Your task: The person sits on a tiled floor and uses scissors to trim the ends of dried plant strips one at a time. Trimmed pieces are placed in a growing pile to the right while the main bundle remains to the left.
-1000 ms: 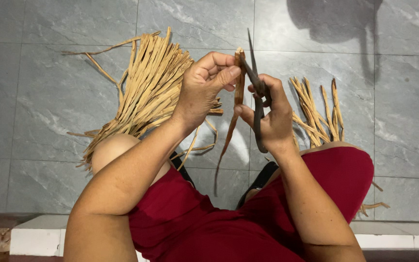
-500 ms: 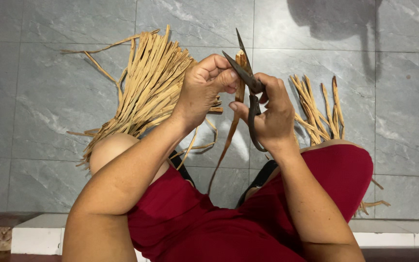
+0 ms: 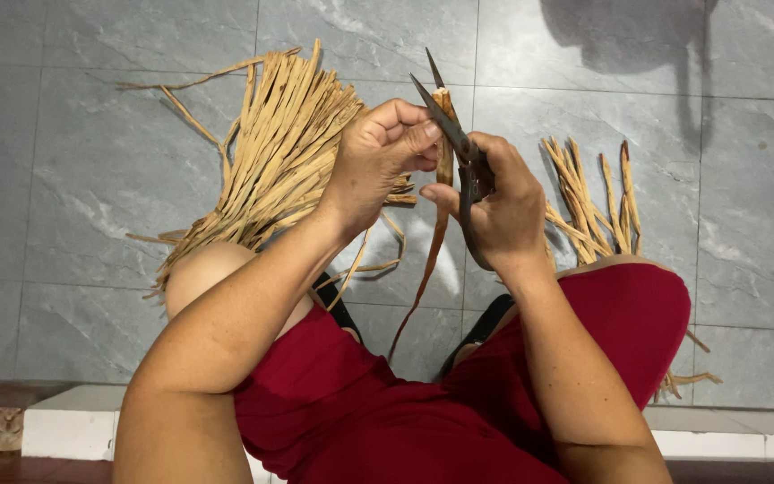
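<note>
Strip [image 3: 443, 157]: being held upright above the lap, its tip between the open scissors [image 3: 459, 148] blades, uncut.
Left hand [image 3: 378, 161]: pinching the strip.
Right hand [image 3: 503, 206]: gripping the scissors.
Left pile [image 3: 279, 152]: large, lying on the floor [image 3: 73, 179].
Right pile [image 3: 589, 197]: smaller, lying beside the knee.

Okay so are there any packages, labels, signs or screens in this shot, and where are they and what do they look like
None in view: no package, label, sign or screen.
What shows instead: the left hand pinches a tan dried strip, the right hand works dark scissors on it.
Bundles of tan strips lie on the grey tiled floor.
</note>
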Tool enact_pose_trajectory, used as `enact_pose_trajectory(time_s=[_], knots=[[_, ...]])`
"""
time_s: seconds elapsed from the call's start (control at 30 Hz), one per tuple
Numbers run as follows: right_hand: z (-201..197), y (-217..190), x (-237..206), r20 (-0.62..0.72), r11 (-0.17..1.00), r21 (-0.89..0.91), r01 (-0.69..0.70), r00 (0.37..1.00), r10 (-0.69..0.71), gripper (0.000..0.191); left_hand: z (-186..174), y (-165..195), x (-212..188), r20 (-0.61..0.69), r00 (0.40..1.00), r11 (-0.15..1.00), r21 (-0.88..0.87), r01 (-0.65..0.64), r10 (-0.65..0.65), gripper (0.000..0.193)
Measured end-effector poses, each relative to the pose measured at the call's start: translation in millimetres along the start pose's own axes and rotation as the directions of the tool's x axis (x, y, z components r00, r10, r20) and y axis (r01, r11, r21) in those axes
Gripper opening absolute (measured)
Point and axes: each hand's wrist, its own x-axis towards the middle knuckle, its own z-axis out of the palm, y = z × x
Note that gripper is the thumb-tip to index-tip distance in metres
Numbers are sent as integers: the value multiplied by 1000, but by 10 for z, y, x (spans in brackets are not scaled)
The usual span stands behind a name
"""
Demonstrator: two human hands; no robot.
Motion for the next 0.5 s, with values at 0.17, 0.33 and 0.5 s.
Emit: enact_pose_trajectory(time_s=[0.17,0.33,0.5], knots=[[43,-15,11,15,999,-13,-40,999,40,60,-59,-9,-34,-8,1000,1000,-9,17,-17,18],[145,29,28,69,988,68,-141,988,136,52,-160,-51,-41,-49,998,999,-23,47,-48,21],[270,131,24,144,962,97,-256,960,241,46,-271,-157,-23,-104,993,998,-35,51,-55,23]])
